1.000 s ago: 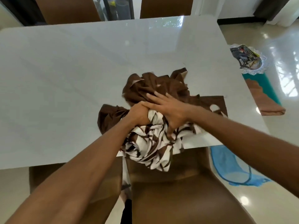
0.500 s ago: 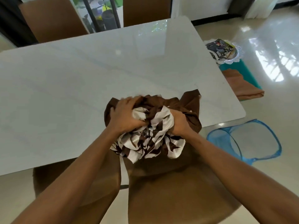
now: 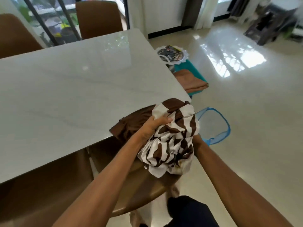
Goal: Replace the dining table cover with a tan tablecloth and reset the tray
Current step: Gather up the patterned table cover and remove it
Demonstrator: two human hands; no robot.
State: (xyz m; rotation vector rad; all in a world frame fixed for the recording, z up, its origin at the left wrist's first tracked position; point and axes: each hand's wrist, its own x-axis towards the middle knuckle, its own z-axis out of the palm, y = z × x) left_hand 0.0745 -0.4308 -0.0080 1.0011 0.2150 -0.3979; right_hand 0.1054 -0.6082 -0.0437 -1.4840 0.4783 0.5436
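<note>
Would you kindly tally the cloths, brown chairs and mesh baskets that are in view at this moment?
Cloths: 2, the brown-and-white cover gripped by the left hand, and the folded tan tablecloth
Brown chairs: 4, the far chairs and the near chairs
Mesh baskets: 1, the blue basket on the floor
Total: 7

**Dining table**: white, glossy, faintly veined top. A brown fold of the bunched brown-and-white cover overlaps its near right corner; whether it rests there cannot be told.

**Floor**: glossy cream tiles. A blue mesh basket lies just right of the table's near corner. Brown chairs stand at the near side and far side.

**Teal surface**, beside the table's right edge: carries a folded tan tablecloth at its near end and a lace-edged tray at its far end.
</note>
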